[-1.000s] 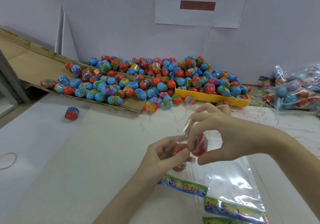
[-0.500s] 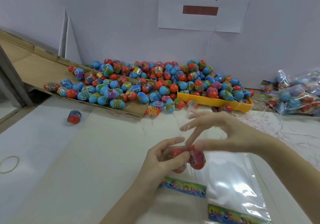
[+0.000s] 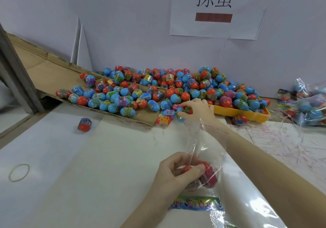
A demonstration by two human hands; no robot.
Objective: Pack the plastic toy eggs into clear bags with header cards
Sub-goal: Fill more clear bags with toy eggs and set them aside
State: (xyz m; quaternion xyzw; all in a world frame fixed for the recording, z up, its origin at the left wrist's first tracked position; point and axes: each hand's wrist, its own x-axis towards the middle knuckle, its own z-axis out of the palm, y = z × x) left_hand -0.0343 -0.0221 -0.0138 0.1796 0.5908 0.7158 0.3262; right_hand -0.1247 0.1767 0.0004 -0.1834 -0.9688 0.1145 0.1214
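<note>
A big pile of blue-and-red toy eggs (image 3: 158, 88) lies along the back wall, spread over cardboard and a yellow tray. My left hand (image 3: 176, 173) grips a clear bag (image 3: 201, 150) near its bottom, squeezing the red eggs (image 3: 208, 175) inside it; the bag's mouth stands up open. My right hand (image 3: 197, 108) reaches across to the front of the pile, its fingers closed around an egg (image 3: 187, 109) there. A colourful header card (image 3: 194, 204) lies flat just below the held bag.
The yellow tray (image 3: 240, 112) sits right of my right hand. Filled bags (image 3: 307, 104) are heaped at the far right. One stray egg (image 3: 84, 124) and a rubber band (image 3: 19, 172) lie on the white tabletop at left. More clear bags (image 3: 247, 208) lie at bottom right.
My right hand has left the bag and stretched forward to the egg pile, closing on an egg. My left hand keeps holding the bag with the eggs in it.
</note>
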